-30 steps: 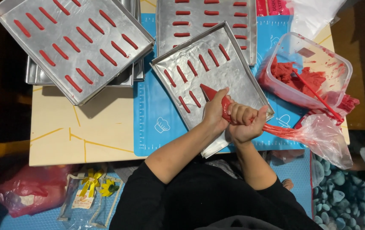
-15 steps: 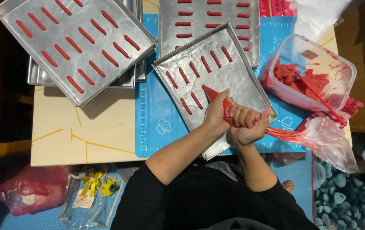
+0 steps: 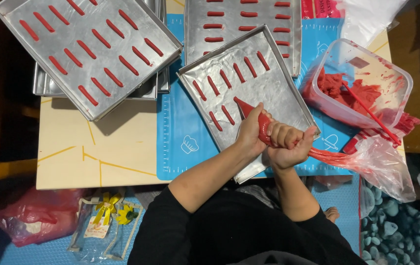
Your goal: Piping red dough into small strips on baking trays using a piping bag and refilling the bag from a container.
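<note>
**Both hands on piping bag over centre tray**

Far left of the hands, a filled tray of red strips rests tilted on a stack of pans. Directly beneath the hands, the metal tray carries two short rows of red strips. Left hand is curled around the front of the red piping bag, its tip touching the tray. Right hand is fisted tight on the twisted bag end. Right of the hands, a plastic tub holds red paste and a red spatula.
</note>
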